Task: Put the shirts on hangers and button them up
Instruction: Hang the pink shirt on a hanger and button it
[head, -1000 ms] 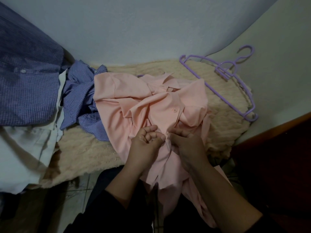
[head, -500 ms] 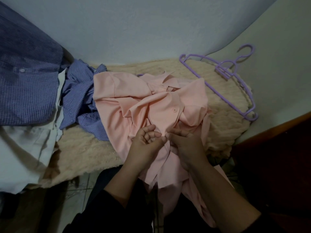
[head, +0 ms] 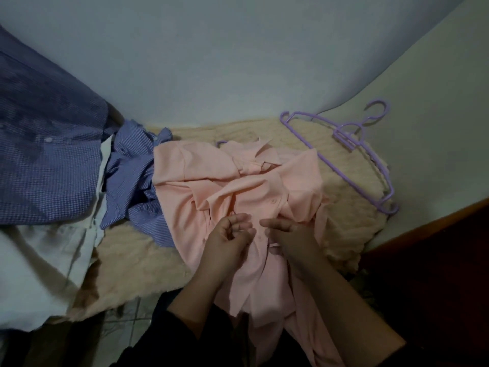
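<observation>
Underneath, a cream fleecy blanket [head: 344,207] meets pale walls [head: 238,62].

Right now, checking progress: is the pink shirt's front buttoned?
Partly: pink shirt has one button fastened mid-placket; lower front hangs open below both hands.

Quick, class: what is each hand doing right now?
Left hand: fingers curled, pinching the pink shirt.
Right hand: pinching the same shirt's front edge.
</observation>
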The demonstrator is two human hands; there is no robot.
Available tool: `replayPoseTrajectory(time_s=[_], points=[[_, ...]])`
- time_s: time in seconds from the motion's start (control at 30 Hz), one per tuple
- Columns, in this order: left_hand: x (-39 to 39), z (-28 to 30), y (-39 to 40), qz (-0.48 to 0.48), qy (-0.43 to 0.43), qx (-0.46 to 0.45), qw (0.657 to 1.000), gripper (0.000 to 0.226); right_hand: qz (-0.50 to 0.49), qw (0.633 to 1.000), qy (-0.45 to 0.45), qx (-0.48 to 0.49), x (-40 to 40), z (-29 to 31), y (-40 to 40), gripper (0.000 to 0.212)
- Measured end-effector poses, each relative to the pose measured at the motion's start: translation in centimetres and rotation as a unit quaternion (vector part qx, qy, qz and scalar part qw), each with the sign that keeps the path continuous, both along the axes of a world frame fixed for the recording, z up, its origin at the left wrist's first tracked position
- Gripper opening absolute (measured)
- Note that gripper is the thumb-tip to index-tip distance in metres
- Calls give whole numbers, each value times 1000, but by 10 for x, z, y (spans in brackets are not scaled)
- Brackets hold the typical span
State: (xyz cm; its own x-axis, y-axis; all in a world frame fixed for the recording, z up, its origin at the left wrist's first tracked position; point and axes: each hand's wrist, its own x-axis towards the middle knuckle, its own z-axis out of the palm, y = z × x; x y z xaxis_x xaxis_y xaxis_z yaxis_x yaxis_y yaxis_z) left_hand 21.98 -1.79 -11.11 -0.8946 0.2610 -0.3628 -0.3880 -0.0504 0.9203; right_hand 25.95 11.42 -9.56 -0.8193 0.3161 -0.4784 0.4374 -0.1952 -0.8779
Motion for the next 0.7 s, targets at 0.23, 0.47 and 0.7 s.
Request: replayPoseTrajectory(time_s=[0.23,0.47,0.7], points=[[-56,45,22,7,79,23,997,28,-31,997,64,36,-59,27,23,22],[-154,68,45,12,199,-67,978,26,-44,988,104,103,-149,46,60,18],[-227,31,76,-92,246,-323,909,32,38,964,68,254,-231,12,87,21]])
